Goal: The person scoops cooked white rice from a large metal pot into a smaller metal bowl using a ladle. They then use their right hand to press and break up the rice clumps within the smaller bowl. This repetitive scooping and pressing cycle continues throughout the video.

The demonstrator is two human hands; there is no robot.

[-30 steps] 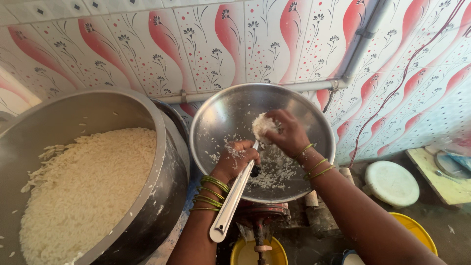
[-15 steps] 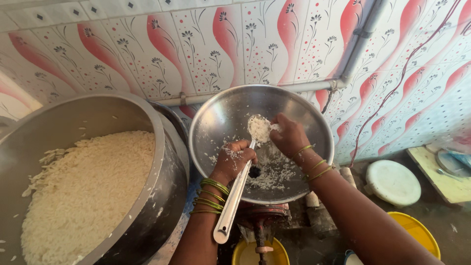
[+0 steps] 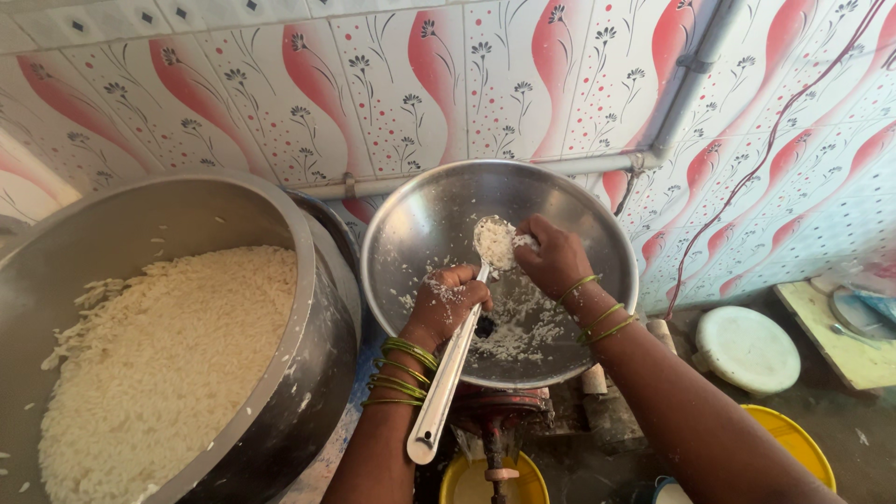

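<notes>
My left hand [image 3: 446, 306] grips the long steel handle of a serving spoon [image 3: 446, 378] over a wide steel bowl [image 3: 420, 219]. The spoon's round head, heaped with cooked white rice [image 3: 495, 243], points up toward the bowl's far side. The fingers of my right hand [image 3: 551, 254] press on the rice at the spoon's head. More rice [image 3: 513, 331] is scattered over the bowl's bottom. Green bangles sit on both wrists.
A large metal pot [image 3: 317, 280] filled with cooked white rice [image 3: 159, 364] stands on the left, touching the bowl's rim. A tiled wall and a grey pipe [image 3: 597, 163] run behind. A white lid [image 3: 747, 347] and yellow containers [image 3: 798, 443] lie lower right.
The spoon head and my right hand have shifted slightly left over the bowl. My right fingers now press on the rice at the spoon head.
</notes>
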